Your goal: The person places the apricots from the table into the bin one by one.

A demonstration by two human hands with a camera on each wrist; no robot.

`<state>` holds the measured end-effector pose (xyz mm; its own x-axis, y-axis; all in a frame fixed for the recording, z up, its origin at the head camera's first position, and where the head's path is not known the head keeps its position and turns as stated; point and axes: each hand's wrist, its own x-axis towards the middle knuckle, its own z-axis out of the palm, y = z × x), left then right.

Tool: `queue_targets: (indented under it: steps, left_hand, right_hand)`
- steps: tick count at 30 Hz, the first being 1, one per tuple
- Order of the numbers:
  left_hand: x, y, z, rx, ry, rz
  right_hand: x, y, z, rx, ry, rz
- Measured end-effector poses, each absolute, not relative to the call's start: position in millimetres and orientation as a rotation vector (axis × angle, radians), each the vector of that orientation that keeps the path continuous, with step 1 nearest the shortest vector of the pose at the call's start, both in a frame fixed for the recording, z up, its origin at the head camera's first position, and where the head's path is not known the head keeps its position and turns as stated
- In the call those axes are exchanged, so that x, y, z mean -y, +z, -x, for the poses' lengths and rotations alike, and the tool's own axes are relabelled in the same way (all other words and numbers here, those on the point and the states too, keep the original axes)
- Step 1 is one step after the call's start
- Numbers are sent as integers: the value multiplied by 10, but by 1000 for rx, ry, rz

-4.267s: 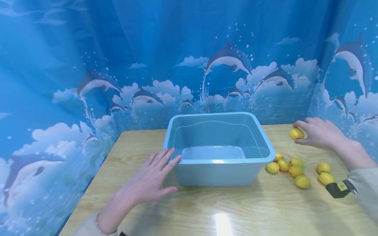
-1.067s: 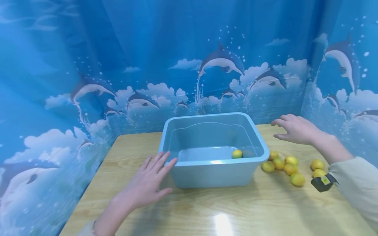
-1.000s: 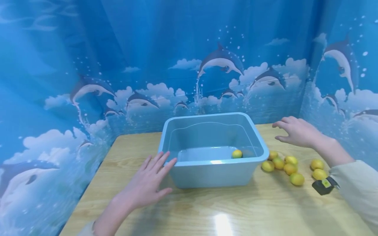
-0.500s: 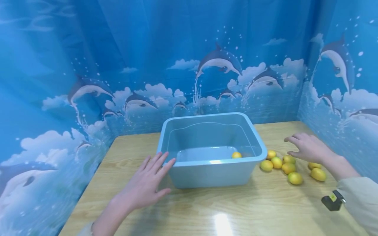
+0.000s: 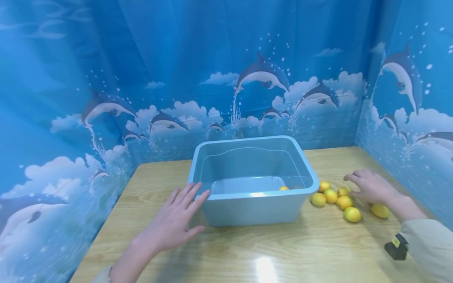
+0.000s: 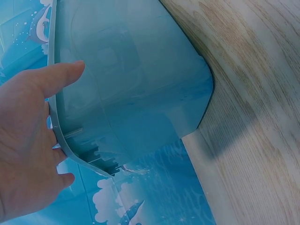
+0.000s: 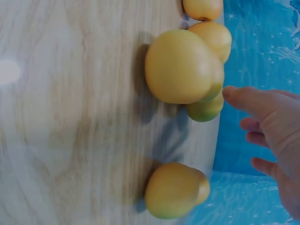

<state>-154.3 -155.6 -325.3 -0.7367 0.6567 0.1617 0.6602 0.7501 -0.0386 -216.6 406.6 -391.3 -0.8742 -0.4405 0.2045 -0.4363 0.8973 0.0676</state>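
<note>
A light blue plastic tub (image 5: 251, 210) stands on the table with one small yellow lemon (image 5: 284, 188) inside, mostly behind its front wall. My left hand (image 5: 175, 220) has its fingers spread at the tub's near left corner, fingertips at the rim; the left wrist view shows the thumb over the tub's outer side. My right hand (image 5: 375, 186) hovers above the loose lemons, fingers slightly bent and nothing in them. Several yellow-green lemons (image 5: 330, 195) lie clustered right of the tub. Another lemon (image 5: 380, 211) lies below my right hand, which partly covers the one behind it.
The wooden table (image 5: 226, 251) ends at a blue dolphin curtain (image 5: 198, 98) behind and on both sides. A small black device (image 5: 397, 247) is strapped at my right wrist.
The lemon my right hand held earlier now lies in the tub. My right hand has come back from beside the tub, moving right and lower over the loose lemons. The left hand stays put.
</note>
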Motion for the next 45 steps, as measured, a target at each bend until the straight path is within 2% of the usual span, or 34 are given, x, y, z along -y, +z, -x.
queue_targets:
  steps: [31,45]
  left_hand:
    - [1552,-3252,1536,2775,-18,1051]
    - [1550,-3255,1543,2767,-38,1056]
  right_hand:
    - [-4032,-4117,2309,2995,14,-511]
    - [-3935,-3706,2311,2917,-15,-577]
